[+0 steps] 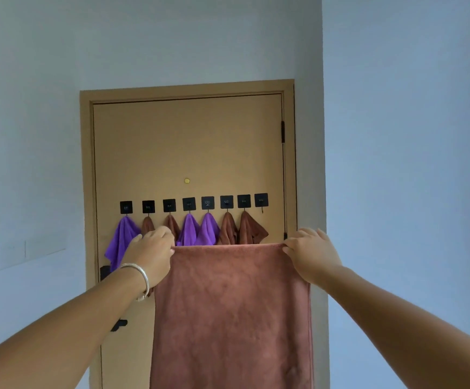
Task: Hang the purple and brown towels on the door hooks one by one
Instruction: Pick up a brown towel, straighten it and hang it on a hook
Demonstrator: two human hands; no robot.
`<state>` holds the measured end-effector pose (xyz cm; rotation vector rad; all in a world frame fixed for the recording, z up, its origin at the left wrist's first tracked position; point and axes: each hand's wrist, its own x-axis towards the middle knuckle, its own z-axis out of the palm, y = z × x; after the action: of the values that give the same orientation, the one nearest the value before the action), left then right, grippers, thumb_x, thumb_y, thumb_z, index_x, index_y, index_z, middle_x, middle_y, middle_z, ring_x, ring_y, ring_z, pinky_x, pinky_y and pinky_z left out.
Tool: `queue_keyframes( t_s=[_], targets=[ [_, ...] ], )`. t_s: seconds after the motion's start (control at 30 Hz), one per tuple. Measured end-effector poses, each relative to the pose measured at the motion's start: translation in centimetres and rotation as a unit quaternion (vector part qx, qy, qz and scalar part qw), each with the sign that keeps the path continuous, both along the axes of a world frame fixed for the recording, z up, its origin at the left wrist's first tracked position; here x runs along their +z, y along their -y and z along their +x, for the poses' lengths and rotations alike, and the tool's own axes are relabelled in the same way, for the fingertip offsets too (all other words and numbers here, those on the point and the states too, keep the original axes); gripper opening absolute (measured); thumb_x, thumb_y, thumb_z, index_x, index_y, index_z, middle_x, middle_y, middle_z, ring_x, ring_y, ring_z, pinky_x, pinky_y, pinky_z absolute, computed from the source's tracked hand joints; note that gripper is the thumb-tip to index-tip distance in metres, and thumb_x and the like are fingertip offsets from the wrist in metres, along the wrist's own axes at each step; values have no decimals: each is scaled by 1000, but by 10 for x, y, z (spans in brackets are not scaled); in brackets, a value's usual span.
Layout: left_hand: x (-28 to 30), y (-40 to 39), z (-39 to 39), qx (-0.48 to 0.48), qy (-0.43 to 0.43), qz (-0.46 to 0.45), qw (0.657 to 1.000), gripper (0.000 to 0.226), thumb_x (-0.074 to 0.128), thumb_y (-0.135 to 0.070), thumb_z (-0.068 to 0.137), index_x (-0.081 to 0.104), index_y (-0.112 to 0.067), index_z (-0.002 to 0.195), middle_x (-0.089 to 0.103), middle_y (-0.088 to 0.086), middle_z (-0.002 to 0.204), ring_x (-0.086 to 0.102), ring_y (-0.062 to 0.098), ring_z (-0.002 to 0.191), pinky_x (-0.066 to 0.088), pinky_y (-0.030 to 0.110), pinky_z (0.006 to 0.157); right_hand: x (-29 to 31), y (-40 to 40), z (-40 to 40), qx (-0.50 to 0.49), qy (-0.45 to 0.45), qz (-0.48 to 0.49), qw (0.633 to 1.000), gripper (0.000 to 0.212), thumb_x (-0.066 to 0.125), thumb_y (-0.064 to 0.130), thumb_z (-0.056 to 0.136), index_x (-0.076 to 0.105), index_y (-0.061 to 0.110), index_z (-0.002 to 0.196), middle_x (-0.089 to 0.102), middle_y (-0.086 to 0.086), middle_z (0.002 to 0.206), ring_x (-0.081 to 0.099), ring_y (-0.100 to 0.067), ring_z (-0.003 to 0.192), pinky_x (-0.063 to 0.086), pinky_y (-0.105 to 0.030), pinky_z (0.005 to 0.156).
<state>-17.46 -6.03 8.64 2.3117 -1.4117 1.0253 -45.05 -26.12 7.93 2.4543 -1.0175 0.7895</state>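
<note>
Pale blue walls close in on a tan door (189, 147) straight ahead, and I am standing square to it with both arms raised. Nearest to me hangs the brown towel (232, 315), spread flat like a curtain between my hands. My left hand (151, 255) pinches its top left corner, fingers curled over the hem, a silver bracelet (139, 279) on that wrist. My right hand (311, 255) grips the top right corner the same way, so the upper edge runs taut and level just below the hooks.

Beyond the cloth, a row of eight black square hooks (194, 204) crosses the door. Seven already carry towels — from the left, purple, brown, brown, purple, purple, brown, brown. Only the empty hook (261, 200) at the far right is bare, its little prong showing under the plate.

So I judge this to be the last towel, held open and not yet hung. Next I would need to find its hanging loop or bunch up a corner — I cannot see a loop from here — then shift right and lift, since the free hook sits above my right hand. One hand must let go, and the cloth will swing when it does.
</note>
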Motion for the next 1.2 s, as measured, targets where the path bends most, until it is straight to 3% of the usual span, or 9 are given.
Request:
queue_keyframes(
  t_s=[0.17,0.47,0.57,0.7,0.87,0.93,1.03,1.1,1.2],
  targets=[
    [3,69,31,-1,-19,-9,1000,8,46,-26,98,53,-25,97,53,-9,106,55,10,83,50,31,81,7,70,38,0,6,1,1000,39,30,38,103,67,29,113,61,6,114,47,-15,118,32,-36,106],
    [-1,193,86,-32,-26,2,999,14,43,-27,100,57,-24,103,55,-10,106,58,11,88,45,25,78,2,172,94,-43,27,15,999,35,34,35,103,67,26,112,62,5,109,51,-16,109,36,-29,97],
    [-2,239,110,-56,-45,-3,997,14,42,-26,100,55,-26,100,56,-11,101,58,9,82,48,27,77,4,204,112,-71,24,17,997,34,34,34,103,66,24,109,61,4,106,51,-18,108,38,-30,91],
    [-5,300,153,-94,-96,-13,991,18,42,-22,98,53,-27,85,60,-7,77,58,12,69,51,31,67,9,250,142,-128,42,33,990,32,37,33,102,66,20,108,62,-1,104,57,-22,98,41,-32,77],
    [9,373,201,-172,-70,-11,983,20,43,-18,98,58,-30,92,63,-8,81,59,12,74,50,29,67,27,308,177,-162,48,22,985,31,37,30,103,66,18,108,59,-2,100,57,-23,94,37,-32,69],
    [17,396,211,-219,-33,-26,975,28,46,-11,93,50,-37,102,62,-12,89,59,14,75,51,33,68,33,323,186,-170,68,11,983,28,38,25,102,65,18,106,59,-2,99,57,-22,91,37,-31,68],
    [22,429,216,-278,138,17,951,49,62,0,72,54,-34,106,61,-9,104,61,20,67,40,28,52,38,341,195,-182,76,-17,980,25,38,12,98,61,19,105,58,-1,94,56,-20,84,42,-31,66],
    [26,447,214,-264,262,63,926,48,76,-5,57,58,-29,94,63,-3,96,59,21,58,37,25,44,44,349,197,-171,67,-6,983,22,37,5,91,50,18,102,55,-2,95,55,-21,81,46,-33,66],
    [33,474,211,-242,315,99,913,36,80,-12,58,61,-28,85,58,-3,74,55,19,55,32,26,42,51,366,198,-115,2,-20,993,18,40,3,84,41,17,96,54,-3,92,48,-19,73,41,-33,62]
  ],
)
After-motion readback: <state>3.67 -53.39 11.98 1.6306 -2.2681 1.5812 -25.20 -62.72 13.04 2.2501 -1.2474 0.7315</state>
